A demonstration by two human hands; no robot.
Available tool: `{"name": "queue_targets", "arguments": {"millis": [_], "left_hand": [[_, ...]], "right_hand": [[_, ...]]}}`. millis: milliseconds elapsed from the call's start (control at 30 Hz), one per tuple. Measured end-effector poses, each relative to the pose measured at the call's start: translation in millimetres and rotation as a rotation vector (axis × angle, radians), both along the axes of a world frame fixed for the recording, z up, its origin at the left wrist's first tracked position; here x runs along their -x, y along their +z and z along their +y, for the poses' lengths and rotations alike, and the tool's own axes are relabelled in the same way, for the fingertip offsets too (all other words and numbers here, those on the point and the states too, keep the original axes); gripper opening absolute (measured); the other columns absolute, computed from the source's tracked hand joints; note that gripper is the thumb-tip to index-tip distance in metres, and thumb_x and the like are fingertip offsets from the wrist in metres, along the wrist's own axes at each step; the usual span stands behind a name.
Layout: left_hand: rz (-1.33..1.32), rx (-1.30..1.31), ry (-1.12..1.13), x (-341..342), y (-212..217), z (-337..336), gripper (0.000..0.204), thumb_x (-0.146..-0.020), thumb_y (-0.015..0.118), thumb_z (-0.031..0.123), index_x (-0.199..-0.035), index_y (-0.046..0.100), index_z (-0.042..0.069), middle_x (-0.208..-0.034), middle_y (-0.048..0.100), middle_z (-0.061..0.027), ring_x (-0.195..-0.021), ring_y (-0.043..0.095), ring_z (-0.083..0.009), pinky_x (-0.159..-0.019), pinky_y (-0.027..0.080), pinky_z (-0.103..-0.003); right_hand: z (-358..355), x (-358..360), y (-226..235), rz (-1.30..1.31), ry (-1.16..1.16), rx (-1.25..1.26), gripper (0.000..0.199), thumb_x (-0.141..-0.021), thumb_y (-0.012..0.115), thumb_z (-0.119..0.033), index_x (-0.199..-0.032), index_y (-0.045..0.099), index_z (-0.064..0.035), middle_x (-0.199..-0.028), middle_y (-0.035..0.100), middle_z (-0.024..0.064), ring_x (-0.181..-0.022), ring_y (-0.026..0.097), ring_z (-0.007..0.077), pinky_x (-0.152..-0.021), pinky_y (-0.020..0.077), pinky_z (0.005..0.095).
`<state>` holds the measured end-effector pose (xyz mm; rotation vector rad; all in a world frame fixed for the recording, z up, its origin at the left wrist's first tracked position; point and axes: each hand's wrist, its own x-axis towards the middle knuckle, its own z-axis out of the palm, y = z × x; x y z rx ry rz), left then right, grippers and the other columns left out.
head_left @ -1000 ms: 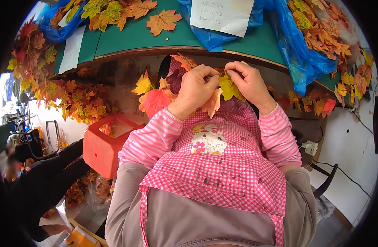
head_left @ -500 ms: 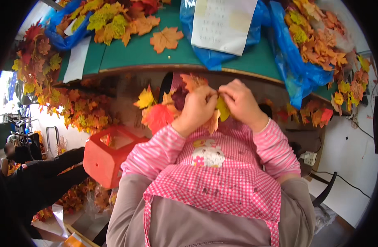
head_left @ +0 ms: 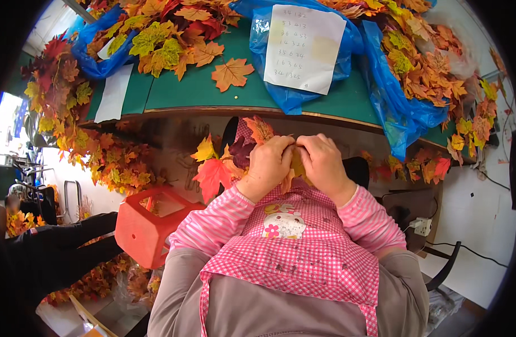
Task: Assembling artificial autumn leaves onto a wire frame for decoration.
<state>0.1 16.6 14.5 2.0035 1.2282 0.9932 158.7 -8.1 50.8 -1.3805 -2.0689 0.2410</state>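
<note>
Leaves (head_left: 227, 163), a bunch of red, yellow and orange ones, sit low in front of the chest, just below the table edge, and both hands are on them. Left hand (head_left: 269, 163) has its fingers curled tight around the bunch, leaves fanning out to its left. Right hand (head_left: 324, 164) presses against it, fingertips pinched on a yellow leaf (head_left: 297, 166) between the two. Beyond them, the green table (head_left: 213, 90), a single orange leaf (head_left: 231, 73), a white sheet of paper (head_left: 304, 48) on blue bags (head_left: 393, 106). Lower left, a red stool (head_left: 143, 227).
</note>
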Motion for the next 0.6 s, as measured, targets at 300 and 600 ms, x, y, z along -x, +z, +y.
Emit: {"name": "queue_targets", "arguments": {"millis": [300, 600], "left_hand": [[-0.394, 0.149, 0.023, -8, -10, -6, 0.015, -0.092, 0.061, 0.003, -0.106, 0.064, 0.0, -0.092, 0.067, -0.0086, -0.084, 0.065, -0.0151, -0.074, 0.051, -0.026], [0.111, 0.058, -0.06, 7, 35, 4, 0.019, -0.082, 0.068, 0.02, -0.091, 0.073, 0.003, -0.087, 0.069, -0.0111, -0.086, 0.062, -0.0299, -0.079, 0.05, -0.04]], "right_hand": [[-7, -1, -35, 1.453, -0.101, 0.787, 0.025, -0.092, 0.062, -0.001, -0.116, 0.056, 0.0008, -0.104, 0.066, 0.0078, -0.093, 0.063, 0.0109, -0.082, 0.0518, 0.0242], [-22, -1, -45, 1.195, 0.0, 0.654, 0.039, -0.091, 0.063, 0.001, -0.128, 0.053, 0.0003, -0.101, 0.066, 0.0046, -0.095, 0.06, 0.008, -0.085, 0.0498, 0.0224]]}}
